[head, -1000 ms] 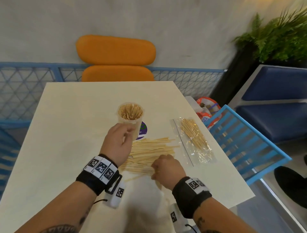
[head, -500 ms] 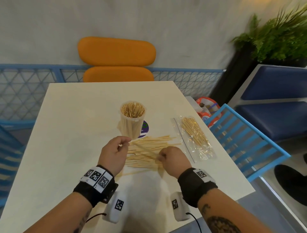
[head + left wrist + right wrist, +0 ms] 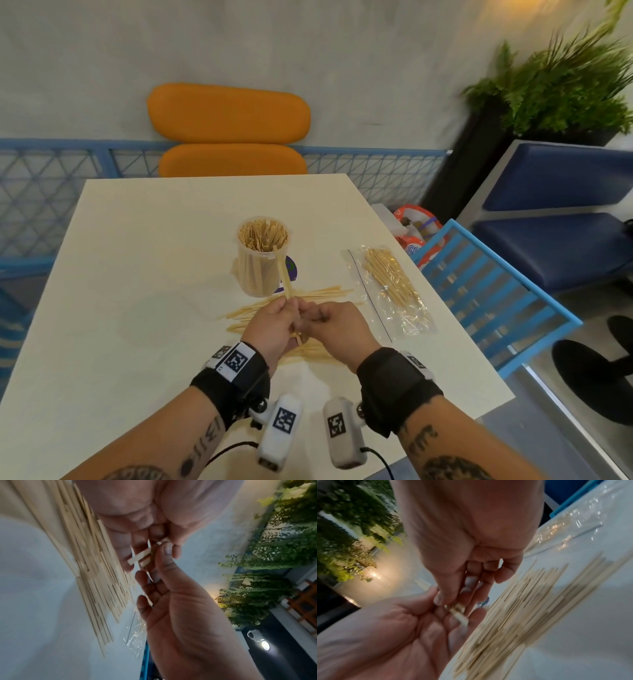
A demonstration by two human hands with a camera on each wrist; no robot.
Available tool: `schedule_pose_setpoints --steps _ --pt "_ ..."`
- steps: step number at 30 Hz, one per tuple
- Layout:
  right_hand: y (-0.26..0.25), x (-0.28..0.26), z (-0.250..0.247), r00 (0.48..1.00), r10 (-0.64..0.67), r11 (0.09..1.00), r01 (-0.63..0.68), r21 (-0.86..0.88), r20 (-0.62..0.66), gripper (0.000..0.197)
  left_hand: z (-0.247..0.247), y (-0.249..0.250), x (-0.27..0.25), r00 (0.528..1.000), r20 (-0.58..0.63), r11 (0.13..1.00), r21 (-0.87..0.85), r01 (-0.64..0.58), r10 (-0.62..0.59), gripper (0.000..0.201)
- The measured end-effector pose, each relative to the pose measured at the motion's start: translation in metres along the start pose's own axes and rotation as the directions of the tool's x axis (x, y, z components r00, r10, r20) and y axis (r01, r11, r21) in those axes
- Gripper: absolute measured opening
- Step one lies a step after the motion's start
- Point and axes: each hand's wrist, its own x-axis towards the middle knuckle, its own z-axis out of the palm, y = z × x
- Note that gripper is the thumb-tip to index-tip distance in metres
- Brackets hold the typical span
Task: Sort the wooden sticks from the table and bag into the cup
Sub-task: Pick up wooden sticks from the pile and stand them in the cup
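Note:
A clear plastic cup point(image 3: 263, 255) packed with wooden sticks stands mid-table. Just in front of it a loose pile of sticks point(image 3: 318, 294) lies flat, also seen as a pile of sticks point(image 3: 96, 577) and a pile of sticks point(image 3: 513, 615) from the wrists. A clear bag point(image 3: 394, 291) with more sticks lies to the right. My left hand point(image 3: 289, 310) grips a few sticks point(image 3: 286, 281) that tilt up toward the cup. My right hand point(image 3: 311, 317) pinches the same sticks point(image 3: 139, 559) near their lower ends point(image 3: 458, 616). Both hands hover over the pile.
A purple round sticker point(image 3: 290, 269) shows behind the cup. The table's right edge point(image 3: 445, 325) runs close to the bag, with a blue chair point(image 3: 479, 291) beside it. An orange chair point(image 3: 229, 137) stands at the far end.
My left hand came off the cup and back to the pile. My right hand lifted a few sticks from the pile; both hands now hold them together, tilted up.

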Motion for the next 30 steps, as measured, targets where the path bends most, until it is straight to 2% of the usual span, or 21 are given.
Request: schedule_pose_setpoints --steps 1,3,5,7,9,11,14,17,18,19,21,24,26,27,30 --pt "0.000 0.001 -0.002 1.000 -0.014 0.999 0.014 -0.032 -0.014 0.012 -0.002 0.000 0.001 1.000 -0.020 0.999 0.033 -0.003 0.003 0.030" --pt "-0.003 0.004 -0.007 0.990 -0.062 0.992 0.047 -0.116 -0.125 0.024 -0.004 -0.001 0.001 0.999 -0.049 0.992 0.128 0.011 -0.005 0.030" --pt "-0.008 0.009 -0.010 0.974 -0.134 0.986 0.114 -0.118 -0.183 0.040 -0.005 -0.003 -0.001 0.999 -0.021 0.974 0.224 0.028 -0.024 0.030" --pt "-0.014 0.015 -0.011 0.973 -0.172 0.983 0.158 -0.095 -0.154 0.048 -0.006 -0.007 -0.003 0.997 0.061 0.947 0.319 0.028 -0.050 0.029" --pt "-0.016 0.021 -0.010 0.979 -0.169 0.976 0.150 -0.156 -0.117 0.040 -0.007 -0.011 -0.004 0.988 0.132 0.931 0.363 0.033 -0.086 0.028" --pt "-0.012 0.026 -0.006 0.983 -0.146 0.970 0.121 -0.209 -0.110 0.032 -0.007 -0.013 -0.004 0.983 0.151 0.933 0.356 0.046 -0.107 0.025" --pt "-0.003 0.028 0.001 0.992 -0.119 0.970 0.105 -0.219 -0.052 0.028 -0.009 -0.015 -0.002 0.986 0.119 0.944 0.323 0.072 -0.116 0.024" --pt "0.000 0.033 0.003 0.999 -0.040 0.999 0.040 0.003 -0.015 0.027 -0.017 -0.016 0.001 0.986 0.071 0.957 0.260 0.128 -0.151 0.024" --pt "0.003 0.037 0.003 1.000 -0.013 1.000 0.013 0.022 -0.013 0.029 -0.021 -0.015 0.002 0.986 0.045 0.962 0.230 0.145 -0.159 0.024" --pt "0.006 0.042 0.002 1.000 -0.018 0.999 0.017 -0.049 -0.017 0.031 -0.026 -0.015 0.004 0.986 0.017 0.967 0.201 0.157 -0.164 0.025" --pt "0.016 0.052 0.000 0.998 -0.050 0.920 0.057 -0.387 0.030 0.035 -0.034 -0.014 0.007 0.985 -0.041 0.971 0.166 0.170 -0.165 0.029" --pt "0.024 0.061 0.006 0.982 -0.045 0.671 0.165 -0.723 0.183 0.037 -0.043 -0.015 0.011 0.982 -0.110 0.977 0.131 0.166 -0.152 0.032" --pt "0.027 0.065 0.014 0.970 -0.057 0.483 0.234 -0.844 0.237 0.022 -0.045 -0.016 0.013 0.978 -0.142 0.981 0.097 0.167 -0.152 0.032" --pt "0.028 0.066 0.016 0.967 -0.067 0.418 0.252 -0.873 0.247 0.017 -0.047 -0.017 0.014 0.976 -0.153 0.981 0.090 0.170 -0.155 0.032" --pt "0.030 0.070 0.019 0.962 -0.090 0.348 0.273 -0.897 0.257 0.020 -0.050 -0.019 0.016 0.974 -0.177 0.982 0.094 0.163 -0.145 0.033"
